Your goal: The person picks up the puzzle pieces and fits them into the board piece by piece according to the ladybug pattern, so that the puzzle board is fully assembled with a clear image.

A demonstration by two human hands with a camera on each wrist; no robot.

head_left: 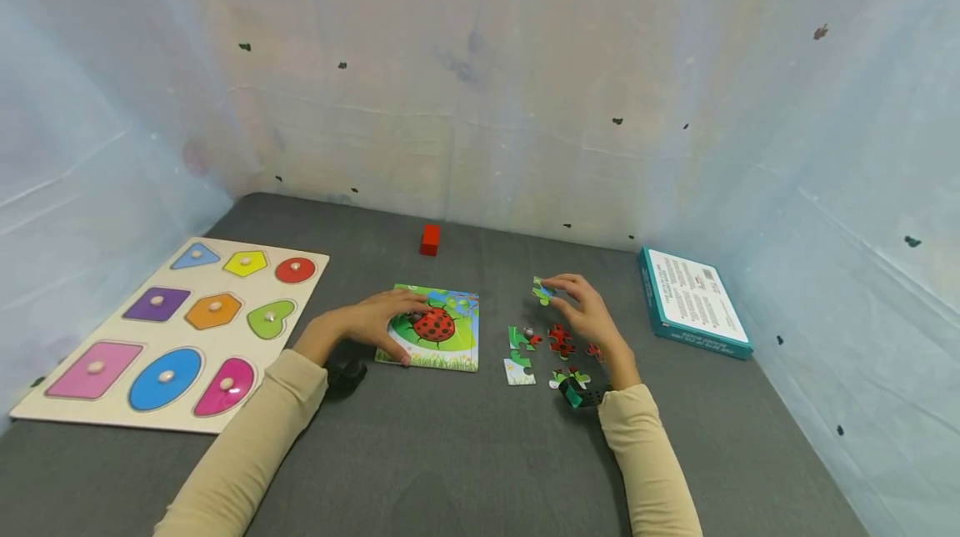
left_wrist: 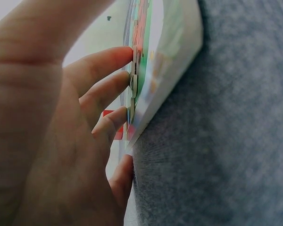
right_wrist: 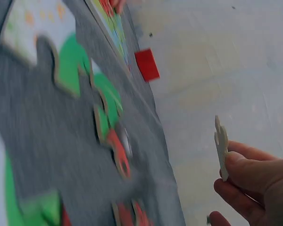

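Note:
A ladybug jigsaw puzzle (head_left: 459, 328) lies in its flat square board left of the middle. My left hand (head_left: 386, 322) spreads over its left side; in the left wrist view the fingertips (left_wrist: 125, 54) touch the pieces' surface. To the right, my right hand (head_left: 581, 308) pinches a green and blue puzzle piece (head_left: 541, 292) between thumb and fingers, held above the table. In the right wrist view that puzzle piece (right_wrist: 220, 150) is seen nearly edge-on. Loose on the table near this hand are a white-and-green piece (head_left: 519, 372), a red spotted piece (head_left: 560, 341) and several others.
On the left lies a wooden shape board (head_left: 247, 391) with knobbed coloured shapes. A red block (head_left: 430, 240) stands behind the puzzle. At the far right sits a teal and white box (head_left: 697, 299). A pale curtain (head_left: 450, 103) hangs around the grey table (head_left: 420, 454).

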